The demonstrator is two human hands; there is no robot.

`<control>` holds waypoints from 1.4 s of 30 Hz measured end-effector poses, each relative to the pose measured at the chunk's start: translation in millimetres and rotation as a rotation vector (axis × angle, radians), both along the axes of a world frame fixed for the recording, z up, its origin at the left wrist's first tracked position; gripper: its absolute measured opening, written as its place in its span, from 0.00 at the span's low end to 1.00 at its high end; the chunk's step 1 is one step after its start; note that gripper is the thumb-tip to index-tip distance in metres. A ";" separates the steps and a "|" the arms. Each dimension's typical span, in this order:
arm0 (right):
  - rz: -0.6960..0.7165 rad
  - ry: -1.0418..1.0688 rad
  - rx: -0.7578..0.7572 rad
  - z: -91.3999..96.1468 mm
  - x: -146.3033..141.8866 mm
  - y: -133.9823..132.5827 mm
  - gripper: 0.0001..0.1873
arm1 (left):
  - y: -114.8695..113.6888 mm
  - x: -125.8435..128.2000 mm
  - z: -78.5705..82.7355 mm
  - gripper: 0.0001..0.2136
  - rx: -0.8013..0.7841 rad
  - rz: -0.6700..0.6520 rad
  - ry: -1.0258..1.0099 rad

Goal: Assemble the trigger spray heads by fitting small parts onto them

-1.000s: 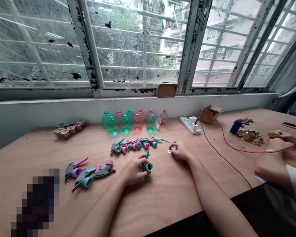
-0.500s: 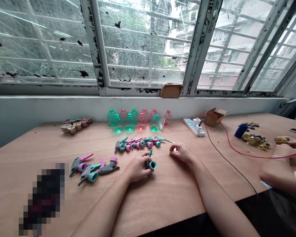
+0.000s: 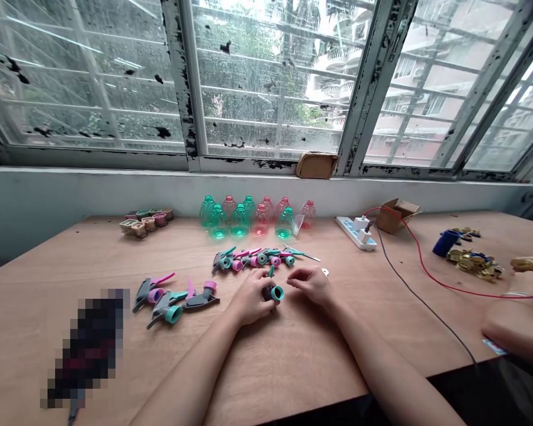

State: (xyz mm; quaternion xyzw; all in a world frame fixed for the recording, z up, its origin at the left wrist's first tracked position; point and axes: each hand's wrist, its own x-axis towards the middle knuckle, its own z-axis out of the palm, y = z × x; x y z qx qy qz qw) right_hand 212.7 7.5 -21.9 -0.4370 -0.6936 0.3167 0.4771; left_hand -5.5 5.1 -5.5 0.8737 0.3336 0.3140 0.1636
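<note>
My left hand (image 3: 251, 297) is shut on a plastic spray trigger head (image 3: 272, 290) with a teal collar, and my fingers hide most of its grey body. My right hand (image 3: 311, 284) is close beside it over the plywood table (image 3: 293, 361), its fingers loosely apart and nothing visible in them. A small white ring (image 3: 324, 271) lies on the wood just beyond that hand. A row of assembled spray heads (image 3: 251, 259) in grey, pink and teal lies in front of both hands.
Further spray heads (image 3: 175, 302) lie left of my hands, behind a pixelated object (image 3: 86, 349). Green and pink plastic bottles (image 3: 240, 219) stand by the wall. At right are a power strip (image 3: 355, 232), red and black cables, and brass parts (image 3: 473, 264) near a co-worker's hand (image 3: 526, 266).
My right hand has moved left toward my left hand, and the white ring now lies on the table. The whole view has shifted slightly right and tilted.
</note>
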 end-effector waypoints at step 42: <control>0.074 -0.089 0.127 0.9 -19.4 -10.5 0.12 | -0.3 0.9 2.1 0.10 -0.055 -0.009 -0.007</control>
